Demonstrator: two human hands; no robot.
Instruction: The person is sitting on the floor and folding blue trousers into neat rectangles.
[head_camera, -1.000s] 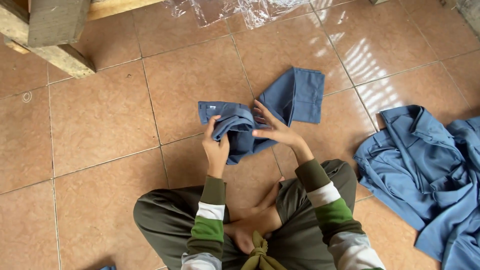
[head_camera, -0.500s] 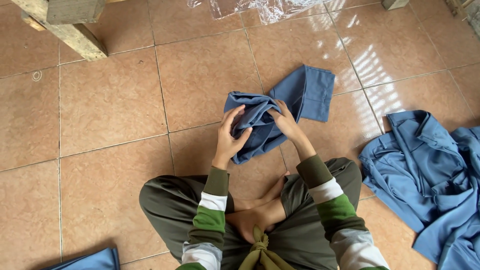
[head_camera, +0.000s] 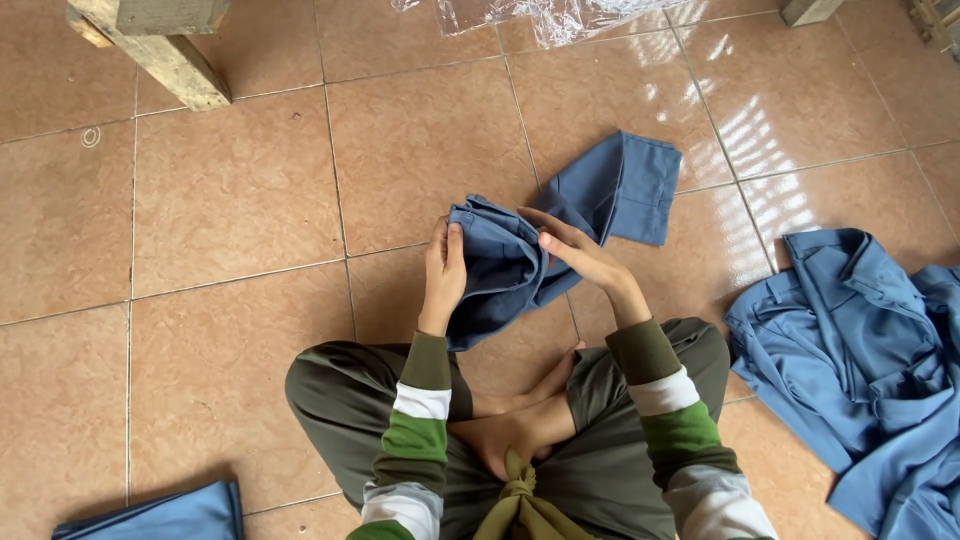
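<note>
I sit cross-legged on a tiled floor with a dark blue garment (head_camera: 520, 265) in front of me. My left hand (head_camera: 443, 268) grips its bunched left edge, thumb on top. At the right side of the bundle my right hand (head_camera: 575, 250) holds the cloth, fingers pointing left into the folds. A flat hemmed end of the same garment (head_camera: 625, 185) trails onto the floor beyond my right hand. The bunched part is lifted slightly off the tiles.
A heap of lighter blue clothing (head_camera: 870, 370) lies on the floor at the right. Another folded blue cloth (head_camera: 160, 515) shows at the bottom left. A wooden furniture leg (head_camera: 160, 45) stands at top left, and clear plastic sheeting (head_camera: 560, 15) lies at the top.
Both hands have gathered the blue garment more tightly and raised it a little. The view has shifted, bringing the blue cloth at bottom left into sight.
</note>
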